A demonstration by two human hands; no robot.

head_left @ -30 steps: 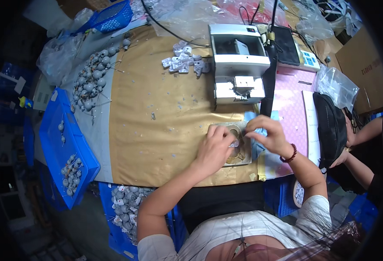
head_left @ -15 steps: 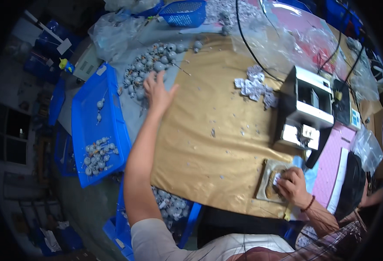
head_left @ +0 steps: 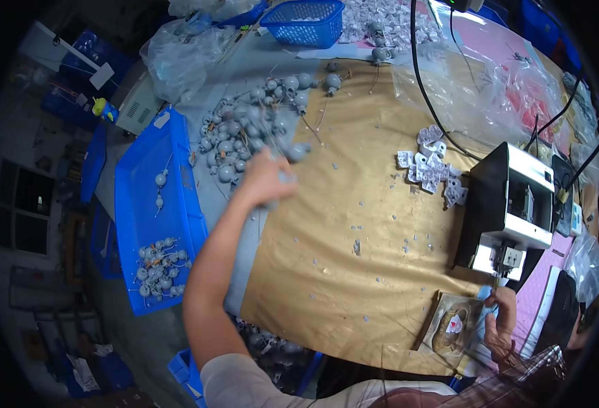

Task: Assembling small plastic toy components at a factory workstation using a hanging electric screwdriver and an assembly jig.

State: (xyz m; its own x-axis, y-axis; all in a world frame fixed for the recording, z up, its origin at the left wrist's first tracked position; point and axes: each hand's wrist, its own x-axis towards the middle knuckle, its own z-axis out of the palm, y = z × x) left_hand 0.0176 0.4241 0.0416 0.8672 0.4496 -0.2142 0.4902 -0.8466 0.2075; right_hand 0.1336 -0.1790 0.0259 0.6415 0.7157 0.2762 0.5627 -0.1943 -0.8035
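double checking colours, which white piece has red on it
The white piece lying alone on the square plate; the heap beside the machine shows no red.

Noted view swung round, bringing silver-and-black machine [head_left: 514,228] from 1 o'clock to 3 and pile of grey balls [head_left: 235,129] from 10 to 11. Logged left hand [head_left: 265,180] gone from square fixture [head_left: 459,302] — found spread over pile half a second back, now curled and blurred at pile's 5 o'clock edge; unable to read grasp. Observed grey ball [head_left: 298,151] newly placed between hand's 1 and 2 o'clock. Recorded right hand [head_left: 503,314] off fixture, at its 3 o'clock side — near machine's 6 o'clock end. Found white piece with red marks [head_left: 454,325] freed from fingers, now uncovered inside fixture.
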